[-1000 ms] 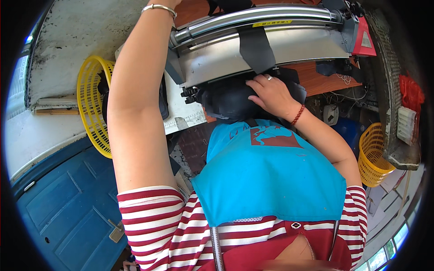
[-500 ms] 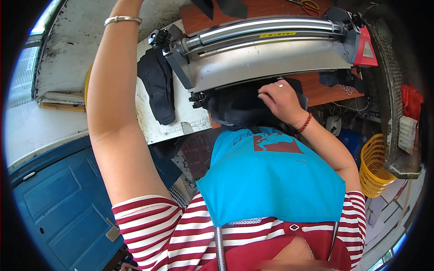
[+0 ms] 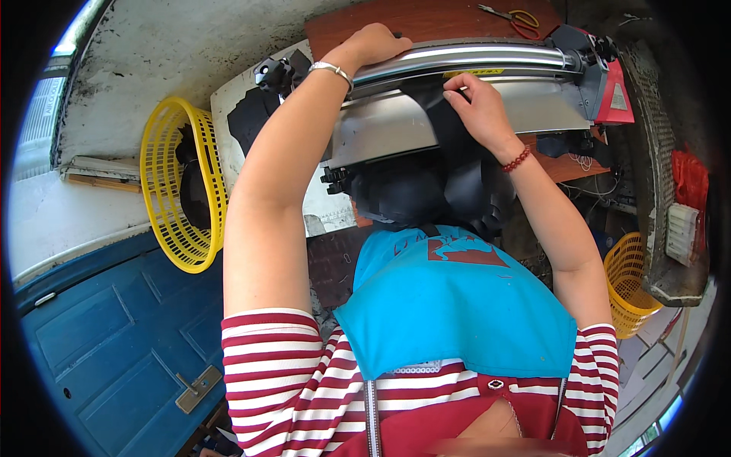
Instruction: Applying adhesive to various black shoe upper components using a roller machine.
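Observation:
My right hand [image 3: 480,110] is closed at the near side of the roller, its thumb and fingers pinching a black strip-like flat piece [image 3: 445,122]. The piece lies across the metal feed plate [image 3: 381,126], its far end at the steel roller [image 3: 472,59]. Beyond the roller's left part, my left hand [image 3: 377,46] reaches over with fingers bent together; a small dark bit shows by the fingertips, too little to name. More black pieces [image 3: 396,190] are heaped between the machine and my blue apron.
A yellow basket [image 3: 213,145] with dark pieces inside stands on the left, another yellow basket [image 3: 628,305] low on the right. Pliers or scissors with red and yellow handles [image 3: 525,24] lie on the brown tabletop [image 3: 434,15]. Black pieces [image 3: 251,114] lie left of the machine.
My left hand has come down from the upper edge to the roller's far side. My right hand has moved up from the heap with a black piece, now on the feed plate.

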`<action>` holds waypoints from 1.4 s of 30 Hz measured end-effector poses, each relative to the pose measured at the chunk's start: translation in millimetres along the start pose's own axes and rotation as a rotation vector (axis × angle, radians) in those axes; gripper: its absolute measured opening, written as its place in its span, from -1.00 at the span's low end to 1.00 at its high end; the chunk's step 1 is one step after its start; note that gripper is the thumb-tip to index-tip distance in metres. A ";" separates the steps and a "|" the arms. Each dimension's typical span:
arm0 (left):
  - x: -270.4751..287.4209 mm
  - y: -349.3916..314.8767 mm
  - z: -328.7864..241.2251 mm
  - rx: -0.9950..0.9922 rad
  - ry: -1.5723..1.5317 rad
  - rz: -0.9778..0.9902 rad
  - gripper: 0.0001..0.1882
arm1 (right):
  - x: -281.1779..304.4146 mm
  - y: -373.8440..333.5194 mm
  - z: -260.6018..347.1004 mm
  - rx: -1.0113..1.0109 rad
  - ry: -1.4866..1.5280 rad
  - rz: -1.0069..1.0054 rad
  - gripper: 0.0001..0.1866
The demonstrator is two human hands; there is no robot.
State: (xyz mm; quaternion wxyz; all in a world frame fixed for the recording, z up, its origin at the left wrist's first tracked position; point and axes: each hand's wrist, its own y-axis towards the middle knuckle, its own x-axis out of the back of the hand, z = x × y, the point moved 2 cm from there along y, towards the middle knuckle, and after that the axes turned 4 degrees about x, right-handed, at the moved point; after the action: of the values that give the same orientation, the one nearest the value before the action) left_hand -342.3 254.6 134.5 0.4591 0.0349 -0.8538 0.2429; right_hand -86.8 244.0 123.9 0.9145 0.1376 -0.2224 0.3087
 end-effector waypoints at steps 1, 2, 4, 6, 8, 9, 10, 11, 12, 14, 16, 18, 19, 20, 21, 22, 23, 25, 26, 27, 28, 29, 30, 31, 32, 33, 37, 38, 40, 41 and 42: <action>-0.7 3.2 1.0 0.037 -0.043 0.037 -0.47 | 5.1 -3.1 0.6 0.084 -0.106 -0.036 -0.82; -0.5 6.0 0.9 0.040 -0.047 0.044 -0.47 | 10.1 -6.0 -0.2 0.092 -0.096 -0.015 -0.82; -1.7 10.3 -0.3 0.055 -0.138 0.072 -0.44 | 22.8 -14.0 -0.3 0.159 -0.217 -0.009 -0.82; 0.2 13.9 -4.8 0.063 -0.080 0.026 -0.77 | 30.6 -24.2 -1.3 0.094 -0.311 0.011 -0.82; 11.6 15.7 -7.9 0.144 -0.312 -0.104 -0.84 | 38.5 -44.4 6.6 0.335 -0.469 -0.140 -0.83; 22.6 18.4 -11.0 0.203 -0.361 -0.069 -0.71 | 37.7 -54.7 9.1 0.469 -0.436 -0.132 -0.84; 33.2 18.1 -13.7 0.228 -0.489 -0.123 -0.78 | 35.2 -66.9 9.5 0.484 -0.440 -0.124 -0.84; 47.1 17.1 -15.8 0.207 -0.550 -0.115 -0.83 | 26.3 -81.5 9.6 0.540 -0.416 0.047 -0.82; 60.8 15.8 -19.9 0.186 -0.609 -0.111 -0.88 | 15.6 -93.2 8.0 0.580 -0.391 0.215 -0.80; 85.1 9.9 -26.7 0.224 -0.684 -0.174 -0.95 | -10.1 -106.5 0.2 0.563 -0.416 0.315 -0.72; 106.8 -4.0 -32.2 0.087 -0.832 -0.209 -0.84 | -29.8 -112.7 -11.8 0.481 -0.482 0.391 -0.65; 126.3 -23.1 -36.0 0.025 -0.862 -0.237 -0.74 | -44.3 -114.2 -22.3 0.499 -0.657 0.371 -0.61; 135.4 -32.9 -39.5 -0.041 -0.897 -0.259 -0.63 | -47.2 -115.6 -26.6 0.514 -0.649 0.372 -0.61; 141.5 -44.4 -39.7 -0.040 -0.894 -0.262 -0.63 | -48.6 -116.4 -30.5 0.527 -0.634 0.382 -0.61; 146.5 -58.7 -37.9 -0.107 -0.886 -0.299 -0.53 | -48.7 -117.5 -32.7 0.569 -0.631 0.360 -0.63; 154.5 -68.7 -41.1 -0.177 -0.878 -0.336 -0.43 | -48.0 -117.3 -33.9 0.608 -0.629 0.321 -0.65; 164.2 -72.6 -46.2 -0.045 -0.777 -0.401 -0.33 | -47.4 -116.7 -34.9 0.615 -0.632 0.332 -0.65; 171.5 -86.9 -47.7 -0.080 -0.751 -0.466 -0.36 | -42.9 -114.9 -30.2 0.722 -0.606 0.204 -0.74; 175.1 -91.6 -47.9 -0.110 -0.725 -0.526 -0.38 | -40.6 -113.4 -27.0 0.736 -0.607 0.209 -0.74; 178.1 -94.4 -47.4 -0.128 -0.724 -0.596 -0.41 | -37.2 -111.8 -22.5 0.742 -0.569 0.220 -0.77; 179.5 -95.4 -46.2 -0.135 -0.723 -0.596 -0.41 | -32.7 -110.1 -16.8 0.746 -0.528 0.203 -0.81; 179.5 -95.8 -46.4 -0.234 -0.608 -0.660 -0.47 | -27.8 -108.2 -11.0 0.748 -0.534 0.226 -0.81; 176.0 -96.6 -44.8 -0.329 -0.492 -0.723 -0.52 | -19.3 -105.4 -4.3 0.721 -0.392 0.175 -0.84; 170.9 -92.0 -49.1 -0.471 -0.285 -0.775 -0.58 | -10.2 -102.6 2.1 0.680 -0.252 0.119 -0.87; 168.5 -87.3 -52.8 -0.607 -0.073 -0.820 -0.62 | -2.3 -102.2 8.5 0.698 -0.252 0.128 -0.87; 155.0 -77.4 -49.2 -0.438 0.028 -0.763 -0.67 | 7.2 -99.3 9.7 0.440 -0.090 0.114 -0.87; 69.6 -46.3 -40.7 -0.413 0.320 -0.514 -0.75 | 20.9 -71.1 5.1 0.009 0.224 0.073 -0.81; 48.8 -40.1 -35.6 -0.412 0.343 -0.464 -0.73 | 21.1 -63.1 0.1 -0.138 0.330 0.042 -0.78; 18.9 -28.8 -23.1 -0.401 0.284 -0.242 -0.72 | 18.7 -48.5 -5.1 -0.151 0.326 0.083 -0.75; 6.1 -21.0 -19.8 -0.251 0.236 -0.095 -0.67 | 15.8 -40.3 -7.6 -0.155 0.320 0.055 -0.75; 0.2 -16.1 -15.5 -0.153 0.157 -0.049 -0.63 | 14.3 -32.3 -9.9 -0.151 0.308 0.016 -0.75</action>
State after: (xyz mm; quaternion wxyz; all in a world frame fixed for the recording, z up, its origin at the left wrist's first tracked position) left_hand -326.0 247.5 148.0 0.5316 0.0016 -0.8303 0.1676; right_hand -53.2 230.1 118.7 0.9429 0.0179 -0.1032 0.3161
